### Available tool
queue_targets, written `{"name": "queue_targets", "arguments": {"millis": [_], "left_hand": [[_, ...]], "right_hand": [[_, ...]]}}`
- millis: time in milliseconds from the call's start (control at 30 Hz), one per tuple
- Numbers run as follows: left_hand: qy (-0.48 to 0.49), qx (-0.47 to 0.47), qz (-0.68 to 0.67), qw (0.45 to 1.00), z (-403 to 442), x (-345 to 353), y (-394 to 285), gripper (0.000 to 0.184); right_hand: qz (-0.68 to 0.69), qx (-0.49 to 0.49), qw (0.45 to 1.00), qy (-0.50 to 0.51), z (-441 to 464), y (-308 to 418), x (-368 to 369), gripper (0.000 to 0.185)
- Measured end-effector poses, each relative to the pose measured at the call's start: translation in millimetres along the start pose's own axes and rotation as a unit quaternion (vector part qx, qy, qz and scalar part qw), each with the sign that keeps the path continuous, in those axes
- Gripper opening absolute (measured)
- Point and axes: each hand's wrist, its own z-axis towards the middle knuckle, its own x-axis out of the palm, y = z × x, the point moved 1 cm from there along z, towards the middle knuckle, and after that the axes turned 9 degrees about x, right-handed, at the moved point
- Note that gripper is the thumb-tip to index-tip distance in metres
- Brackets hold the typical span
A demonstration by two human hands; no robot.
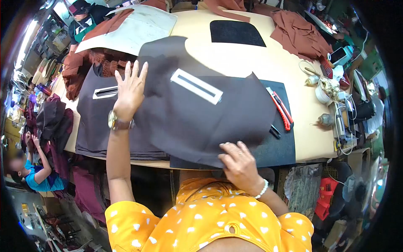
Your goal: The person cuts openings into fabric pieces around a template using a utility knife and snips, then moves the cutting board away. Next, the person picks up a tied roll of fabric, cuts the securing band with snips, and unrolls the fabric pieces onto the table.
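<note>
A dark brown fabric piece (184, 117) with a white rectangular frame (197, 86) on it lies across the middle of the table. My left hand (129, 90), fingers spread, rests at the fabric's left side, beside a second white frame (105, 92) on the dark stack (94, 126). At the fabric's front right edge, my right hand (242, 167) has its fingers curled round the edge, which is slightly lifted. Under the right part of the fabric is a dark cutting mat (285, 147). A red cutter (282, 110) and a black pen-like tool (275, 131) lie on the mat.
The cream tabletop (315, 138) carries a black panel (237, 33), brown fabric (298, 33) and a white sheet (147, 25). A white container (323, 93) and a metal weight (325, 119) stand at the right. One person (40, 172) is at the left, another (84, 19) behind.
</note>
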Motion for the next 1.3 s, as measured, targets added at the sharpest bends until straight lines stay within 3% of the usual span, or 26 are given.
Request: {"name": "queue_targets", "arguments": {"millis": [67, 133, 200, 267, 300, 333, 367, 433, 500, 533, 600, 800, 967, 1033, 1100, 1233, 1300], "left_hand": [[-0.093, 0.048, -0.095, 0.99, -17.5, -25.1, -23.0, 0.077], [-0.135, 0.141, -0.292, 0.936, -32.0, -52.3, -64.5, 0.066], [-0.146, 0.22, -0.403, 0.876, -40.7, -36.7, -123.9, 0.065], [-0.133, 0.262, -0.398, 0.869, -54.3, -12.6, -173.4, 0.069], [-0.139, 0.265, -0.371, 0.879, -61.6, 2.2, -188.5, 0.068], [-0.143, 0.268, -0.344, 0.888, -65.7, 4.9, -196.0, 0.068], [-0.126, 0.266, -0.367, 0.883, -67.4, 7.2, -198.0, 0.068], [-0.109, 0.269, -0.383, 0.877, -67.5, 6.3, -194.2, 0.067], [-0.108, 0.268, -0.378, 0.88, -67.5, 8.1, -195.5, 0.067], [-0.106, 0.267, -0.375, 0.881, -68.0, 8.4, -195.8, 0.067], [-0.103, 0.268, -0.371, 0.883, -68.2, 7.3, -195.8, 0.066], [-0.099, 0.272, -0.367, 0.884, -72.3, 8.7, -198.3, 0.057], [-0.1, 0.272, -0.372, 0.882, -75.2, 7.0, -198.8, 0.053], [-0.103, 0.273, -0.365, 0.884, -75.3, 6.0, -199.2, 0.053], [-0.104, 0.273, -0.361, 0.886, -75.2, 5.2, -198.1, 0.054], [-0.105, 0.274, -0.366, 0.883, -75.4, 6.0, -199.3, 0.055], [-0.109, 0.272, -0.368, 0.882, -75.3, 7.0, -198.0, 0.055]], "right_hand": [[0.036, -0.022, 0.999, 0.022, -2.6, 10.3, 12.5, 0.019], [0.08, -0.045, 0.994, 0.059, -2.7, 20.4, 16.7, 0.023], [0.166, -0.066, 0.98, 0.088, 0.2, 22.4, 13.9, 0.027], [0.253, -0.08, 0.959, 0.105, 2.1, 19.8, 4.9, 0.027], [0.256, -0.066, 0.963, 0.051, 8.1, 10.3, -10.6, 0.027], [0.23, -0.043, 0.972, -0.031, 11.1, -3.6, -23.1, 0.024], [0.112, 0.01, 0.985, -0.133, 8.9, -18.9, -27.5, 0.019], [-0.02, 0.171, 0.959, -0.226, 8.0, -49.5, -38.8, 0.02], [-0.133, 0.247, 0.938, -0.204, -1.9, -84.5, -33.4, 0.031], [-0.125, 0.271, 0.936, -0.184, -6.6, -95.5, -28.8, 0.031], [-0.132, 0.258, 0.944, -0.156, -12.1, -105.1, -21.4, 0.033], [0.014, 0.377, 0.914, -0.146, -29.3, -99.8, -38.3, 0.034], [0.134, 0.446, 0.867, -0.174, -45.5, -109.5, -38.8, 0.013], [0.325, 0.463, 0.808, -0.166, -40.7, -108.1, -39.4, 0.016], [0.509, 0.47, 0.713, -0.114, -30.7, -96.6, -45.9, 0.019], [0.637, 0.433, 0.633, -0.071, -7.8, -92.5, -32.4, 0.019], [0.607, 0.445, 0.655, -0.065, 6.8, -96.2, -28.1, 0.018]]}}
